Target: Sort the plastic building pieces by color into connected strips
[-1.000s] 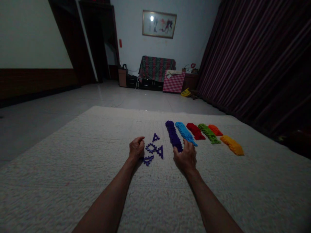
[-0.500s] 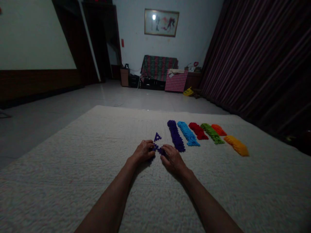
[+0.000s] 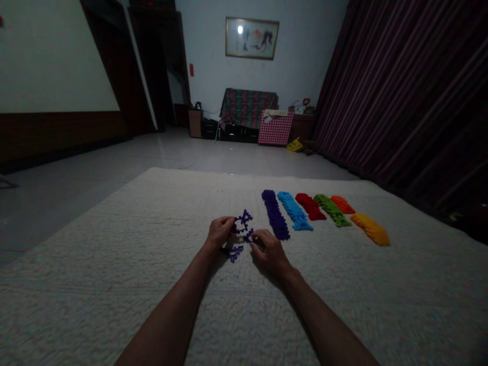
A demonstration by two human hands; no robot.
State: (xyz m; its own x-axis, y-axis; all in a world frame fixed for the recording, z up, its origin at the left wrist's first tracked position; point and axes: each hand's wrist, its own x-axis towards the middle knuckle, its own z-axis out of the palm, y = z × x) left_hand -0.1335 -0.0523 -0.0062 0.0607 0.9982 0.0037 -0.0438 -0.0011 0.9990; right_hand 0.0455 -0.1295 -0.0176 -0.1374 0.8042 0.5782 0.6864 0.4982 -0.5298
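Both of my hands meet over a few loose purple triangle pieces on a cream quilted mat (image 3: 114, 274). My left hand (image 3: 219, 233) is closed on a purple piece (image 3: 241, 224) held just above the mat. My right hand (image 3: 269, 250) pinches another purple piece (image 3: 249, 237) against it. One more purple triangle (image 3: 235, 252) lies flat below my left hand. A long purple pile (image 3: 275, 214) lies just right of my hands.
Right of the purple pile lie a blue pile (image 3: 295, 210), red pile (image 3: 311, 206), green pile (image 3: 335, 210), orange pile (image 3: 342, 204) and yellow pile (image 3: 370, 229). A dark striped curtain (image 3: 412, 96) runs along the right. Covered furniture (image 3: 248, 108) stands at the far wall.
My right hand left the purple pile and came left to meet my left hand at the loose triangles. Both hands have closed on pieces and lifted them slightly off the mat.
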